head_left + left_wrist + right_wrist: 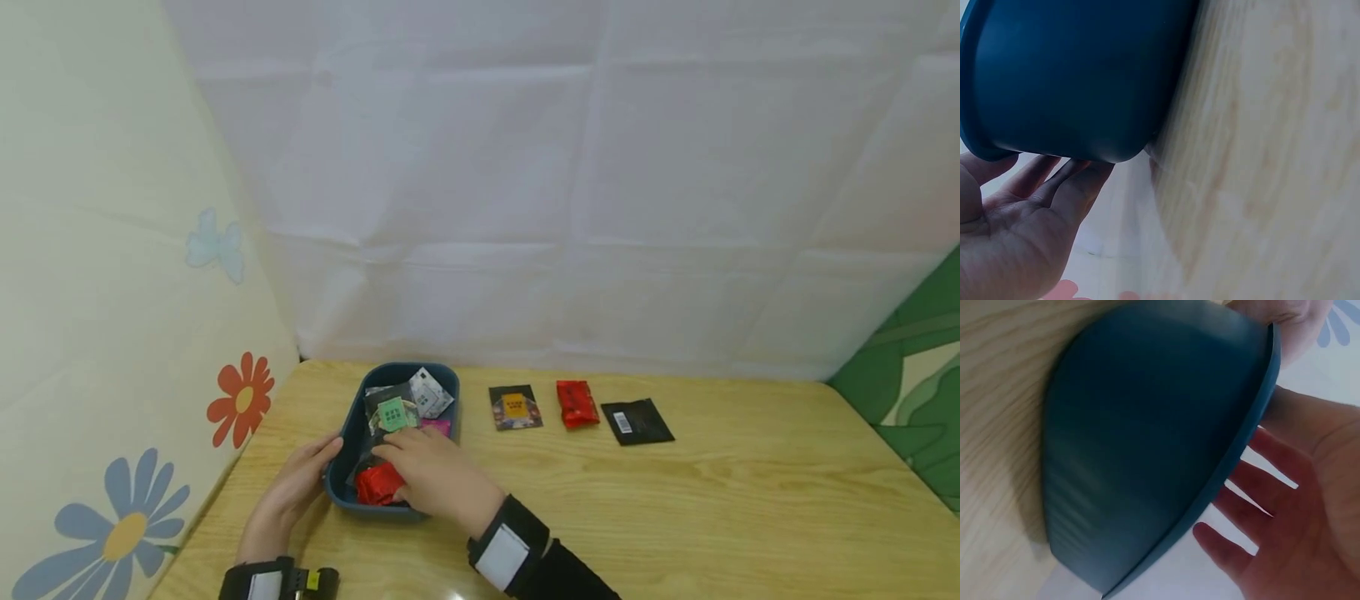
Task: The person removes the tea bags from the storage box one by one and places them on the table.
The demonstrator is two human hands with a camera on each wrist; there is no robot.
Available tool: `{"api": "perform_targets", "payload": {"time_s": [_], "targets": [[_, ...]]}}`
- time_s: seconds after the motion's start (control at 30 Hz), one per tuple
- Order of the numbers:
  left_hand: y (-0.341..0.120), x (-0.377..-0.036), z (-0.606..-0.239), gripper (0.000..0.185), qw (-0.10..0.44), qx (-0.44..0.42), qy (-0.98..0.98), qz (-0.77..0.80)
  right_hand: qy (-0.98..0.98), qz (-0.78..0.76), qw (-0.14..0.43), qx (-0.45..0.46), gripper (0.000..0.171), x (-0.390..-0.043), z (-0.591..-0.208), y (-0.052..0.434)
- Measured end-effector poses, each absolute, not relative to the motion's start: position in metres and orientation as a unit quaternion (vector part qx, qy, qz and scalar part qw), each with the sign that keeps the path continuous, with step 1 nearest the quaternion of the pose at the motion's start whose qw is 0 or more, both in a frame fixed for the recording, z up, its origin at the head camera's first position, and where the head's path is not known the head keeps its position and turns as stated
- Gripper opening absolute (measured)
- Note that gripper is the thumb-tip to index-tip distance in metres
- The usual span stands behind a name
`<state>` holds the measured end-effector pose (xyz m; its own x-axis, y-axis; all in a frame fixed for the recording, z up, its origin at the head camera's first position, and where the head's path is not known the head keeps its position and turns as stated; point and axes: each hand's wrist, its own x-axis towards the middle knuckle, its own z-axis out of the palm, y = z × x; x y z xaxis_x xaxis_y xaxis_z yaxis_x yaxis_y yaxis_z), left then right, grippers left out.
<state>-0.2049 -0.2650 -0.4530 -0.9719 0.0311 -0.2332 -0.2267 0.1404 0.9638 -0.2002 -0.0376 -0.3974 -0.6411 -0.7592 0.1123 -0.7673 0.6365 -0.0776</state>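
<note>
A dark blue plastic bin (335, 487) stands at the left of the table with packets in it. My left hand (300, 479) steadies its left side; in the left wrist view, extended fingers (1085, 187) and the thumb touch the outer wall and rim. Over the bin's front half reaches my right hand (435, 471), fingers spread, beside a red packet (377, 485). The right wrist view shows the fingers (1244, 515) behind the rim, fingertips mostly hidden. Further back inside lie a dark packet with a green label (393, 414), a white packet (429, 393) and a pink packet (437, 427).
Right of the bin, a dark packet with an orange label (515, 407), a red packet (577, 404) and a black packet with a white barcode label (637, 422) lie in a row on the wooden table (712, 517). A white sheet (555, 208) hangs behind.
</note>
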Motion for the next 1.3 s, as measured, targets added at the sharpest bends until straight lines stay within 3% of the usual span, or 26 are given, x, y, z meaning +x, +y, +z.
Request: {"api": "perform_targets", "payload": {"time_s": [0.63, 1.3], "targets": [[-0.266, -0.200, -0.455, 0.057, 0.099, -0.066, 0.747, 0.654, -0.901, 0.087, 0.034, 0.423, 0.047, -0.202, -0.411, -0.046], [-0.266, -0.204, -0.454, 0.060, 0.106, -0.067, 0.745, 0.655, -0.891, 0.084, 0.131, 0.426, 0.043, -0.209, -0.407, -0.024]]}}
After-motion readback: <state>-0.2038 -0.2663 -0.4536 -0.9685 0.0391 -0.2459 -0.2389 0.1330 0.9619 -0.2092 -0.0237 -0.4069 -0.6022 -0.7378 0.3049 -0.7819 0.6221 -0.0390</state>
